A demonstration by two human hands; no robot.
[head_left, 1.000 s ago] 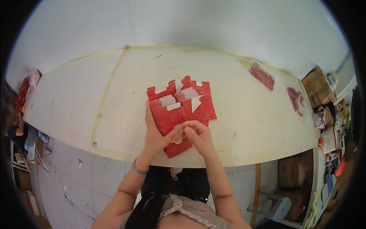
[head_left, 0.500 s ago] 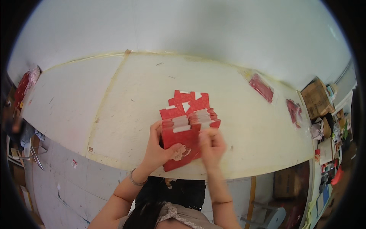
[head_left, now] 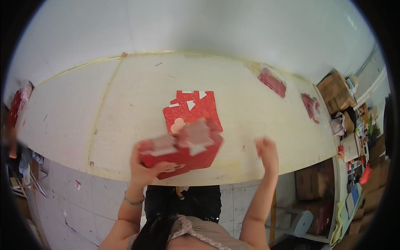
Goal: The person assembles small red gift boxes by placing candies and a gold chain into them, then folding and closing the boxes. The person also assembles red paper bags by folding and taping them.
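Pale worktable point(head_left: 137, 91), backed by a white wall point(head_left: 200, 25), extends to both sides of the fingers. Left hand point(head_left: 143, 173): fingers wrap the left end of a thick bundle of red paper envelopes point(head_left: 187, 158), thumb against the near face; the bundle, tilted and motion-blurred, reaches rightward from these fingers near the table's front edge. Right hand point(head_left: 266, 154): fingers curl inward, apart from the bundle; blur hides whether they pinch anything. Beyond the left fingers and slightly to their right, loose red envelopes point(head_left: 200, 110) lie overlapping on the table. Well beyond the right fingers lies a long wrapped red pack point(head_left: 273, 82); farther right are a smaller wrapped red pack point(head_left: 310, 107) and a cardboard box point(head_left: 334, 92).
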